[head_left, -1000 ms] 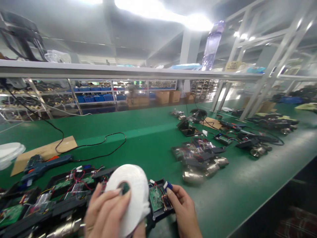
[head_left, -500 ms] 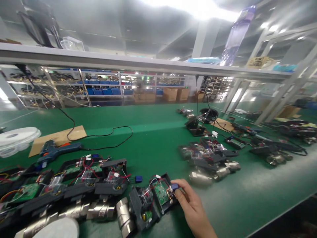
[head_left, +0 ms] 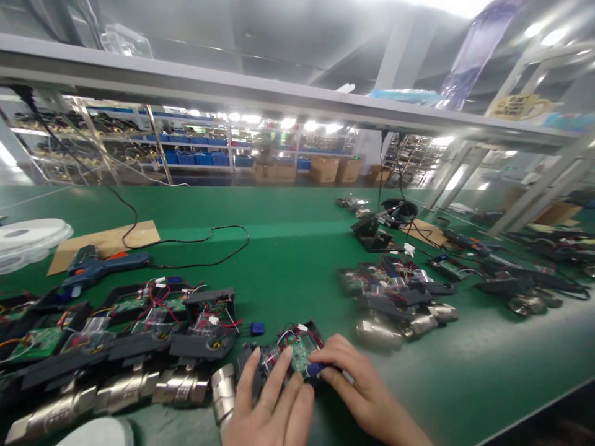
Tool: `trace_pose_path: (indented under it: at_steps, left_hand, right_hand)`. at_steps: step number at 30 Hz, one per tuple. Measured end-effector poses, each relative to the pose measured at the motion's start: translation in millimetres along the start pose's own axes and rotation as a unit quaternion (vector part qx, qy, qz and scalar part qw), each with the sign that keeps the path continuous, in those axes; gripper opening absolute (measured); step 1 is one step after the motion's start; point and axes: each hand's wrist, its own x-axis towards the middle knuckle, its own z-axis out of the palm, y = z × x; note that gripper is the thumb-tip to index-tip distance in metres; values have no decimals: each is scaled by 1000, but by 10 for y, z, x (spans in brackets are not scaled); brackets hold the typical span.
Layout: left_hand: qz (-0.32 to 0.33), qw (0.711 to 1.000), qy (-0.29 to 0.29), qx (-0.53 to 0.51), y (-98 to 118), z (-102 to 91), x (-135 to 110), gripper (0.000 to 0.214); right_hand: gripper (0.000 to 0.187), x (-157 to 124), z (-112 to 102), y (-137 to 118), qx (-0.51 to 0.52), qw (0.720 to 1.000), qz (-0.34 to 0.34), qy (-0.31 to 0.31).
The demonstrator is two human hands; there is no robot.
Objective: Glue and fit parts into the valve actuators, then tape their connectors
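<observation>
Lying pinched in the right hand (head_left: 361,383), a blue component (head_left: 314,370)

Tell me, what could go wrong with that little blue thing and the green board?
The right hand pinches the blue part, which might slip. The white plug by the green board could snag on a finger. The left hand, spread close by, might bump the board.

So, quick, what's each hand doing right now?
Left hand: open, fingers spread over the black case.
Right hand: closed, holding the blue part.
</observation>
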Motion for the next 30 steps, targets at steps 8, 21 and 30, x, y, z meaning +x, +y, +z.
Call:
trace_pose_path:
  at_steps: [8,21,30]
  left_hand:
    - [-95,992,-81,-11,-6,256,105,38]
    - [-76,996,-26,-26,-12,271,134,22]
    - [-80,996,-25,-28,-12,285,108,28]
  right_hand:
    - [17,91,-139,50,-13,996,54,-68]
    - [10,187,-97,-32,-73,989,37,-127]
    - [15,96,-39,44,-54,993,-29,-104]
